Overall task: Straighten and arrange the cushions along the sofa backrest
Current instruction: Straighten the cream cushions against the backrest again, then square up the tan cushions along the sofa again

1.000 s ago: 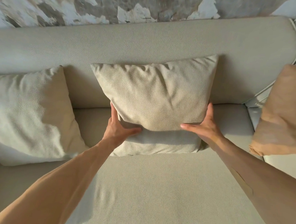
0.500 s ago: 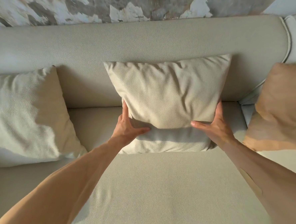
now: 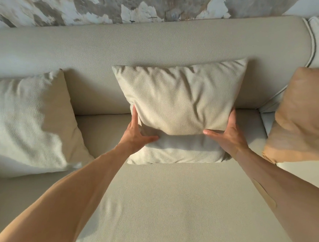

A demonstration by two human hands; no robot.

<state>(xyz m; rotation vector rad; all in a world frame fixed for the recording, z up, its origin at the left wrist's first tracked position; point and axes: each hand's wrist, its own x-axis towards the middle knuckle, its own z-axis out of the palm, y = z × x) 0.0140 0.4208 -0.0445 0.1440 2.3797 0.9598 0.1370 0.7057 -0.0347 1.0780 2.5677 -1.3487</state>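
Two hands clasp the middle cushion against the sofa backrest.
Left hand and right hand each hold a lower side in a closed grip; cushion leans slightly tilted.

I am in a home, in a room for sitting, like a living room. I can tell because there is a big soft sofa in front of me. It is a pale cream color, with a long round backrest and a wide seat. Three cushions lean on it: a cream cushion in the middle, a white cushion at one side, and a tan cushion at the other side. Warm sunlight falls across the sofa, and there are soft shadows on it. Behind the sofa is a wall with patchy gray, white and brown marks all over it.
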